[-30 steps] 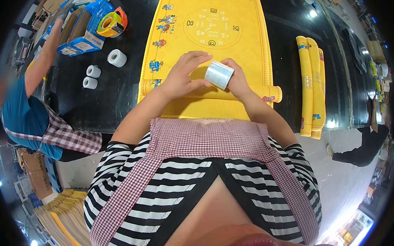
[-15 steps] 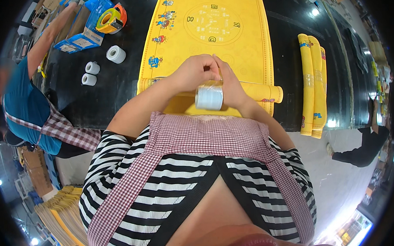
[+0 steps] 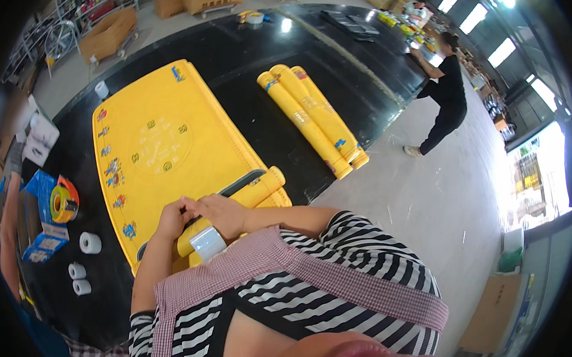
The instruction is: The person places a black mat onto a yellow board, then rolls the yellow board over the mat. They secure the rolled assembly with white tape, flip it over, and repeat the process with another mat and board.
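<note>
Both hands meet over a rolled yellow mat point(image 3: 261, 188) at the near end of a stack of yellow printed mats point(image 3: 156, 130). My left hand point(image 3: 171, 220) is closed, its fingers curled beside the other hand's fingertips; whatever they pinch is hidden. Bent over the mat roll, my right hand point(image 3: 222, 213) has its fingers toward the left hand. A wide roll of clear tape point(image 3: 207, 243) sits under and against this hand, close to my apron; its grip on the tape is partly hidden. A dark strip shows along the mat roll's far side.
On the black table point(image 3: 229, 47), rolled yellow mats point(image 3: 312, 121) lie to the right. Small white rolls point(image 3: 90, 242), an orange-and-yellow tape dispenser point(image 3: 63, 201) and a blue box point(image 3: 46, 243) are at left, near a co-worker's arm point(image 3: 8, 229). Another person point(image 3: 448, 88) stands far right.
My view has swung to the right, bringing more floor and the far person into sight. Both hands remain together at the mat roll, with the right hand now laid further over it.
</note>
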Motion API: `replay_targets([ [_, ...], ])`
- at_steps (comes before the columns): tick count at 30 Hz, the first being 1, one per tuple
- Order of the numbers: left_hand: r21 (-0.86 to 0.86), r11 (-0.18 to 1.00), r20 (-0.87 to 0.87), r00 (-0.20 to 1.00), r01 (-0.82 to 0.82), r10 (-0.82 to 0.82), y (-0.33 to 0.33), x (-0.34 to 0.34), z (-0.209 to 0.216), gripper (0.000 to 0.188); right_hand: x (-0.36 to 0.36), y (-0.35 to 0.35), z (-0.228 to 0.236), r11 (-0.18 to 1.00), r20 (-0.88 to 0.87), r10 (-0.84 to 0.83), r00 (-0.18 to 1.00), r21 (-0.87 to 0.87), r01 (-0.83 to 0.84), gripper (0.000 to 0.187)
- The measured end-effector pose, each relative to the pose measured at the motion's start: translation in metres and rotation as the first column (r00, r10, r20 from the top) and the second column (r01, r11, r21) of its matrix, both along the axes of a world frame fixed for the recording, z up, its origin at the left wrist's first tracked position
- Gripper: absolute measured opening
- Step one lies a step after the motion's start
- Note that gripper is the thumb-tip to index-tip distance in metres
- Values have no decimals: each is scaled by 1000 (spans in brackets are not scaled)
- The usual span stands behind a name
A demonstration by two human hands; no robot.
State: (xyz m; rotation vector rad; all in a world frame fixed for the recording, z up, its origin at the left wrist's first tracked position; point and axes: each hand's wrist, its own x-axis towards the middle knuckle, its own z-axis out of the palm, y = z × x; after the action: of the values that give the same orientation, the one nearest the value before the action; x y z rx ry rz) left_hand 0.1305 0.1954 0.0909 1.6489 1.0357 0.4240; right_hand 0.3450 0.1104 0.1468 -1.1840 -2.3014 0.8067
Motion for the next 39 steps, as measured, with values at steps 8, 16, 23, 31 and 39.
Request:
replay_targets([
  [8,-116,993,140,990,10,7,-19,-4,-26,13,-7,-16,-14,996,-108,-58,992,-74,50,112],
  [16,-258,959,51,989,-118,136,-38,9,12,4,-2,-47,-6,989,-79,-90,993,-121,80,110],
  [23,-129,974,-110,979,-185,172,-23,1,-24,10,1,-56,-27,996,-258,-44,965,61,62,104],
  [31,-200,955,-80,975,-219,207,-19,-1,-14,14,2,-60,-20,994,-225,-20,974,101,43,55],
  [39,241,941,3,970,-237,244,-31,-10,1,11,5,-61,-50,963,-374,54,926,264,50,57],
])
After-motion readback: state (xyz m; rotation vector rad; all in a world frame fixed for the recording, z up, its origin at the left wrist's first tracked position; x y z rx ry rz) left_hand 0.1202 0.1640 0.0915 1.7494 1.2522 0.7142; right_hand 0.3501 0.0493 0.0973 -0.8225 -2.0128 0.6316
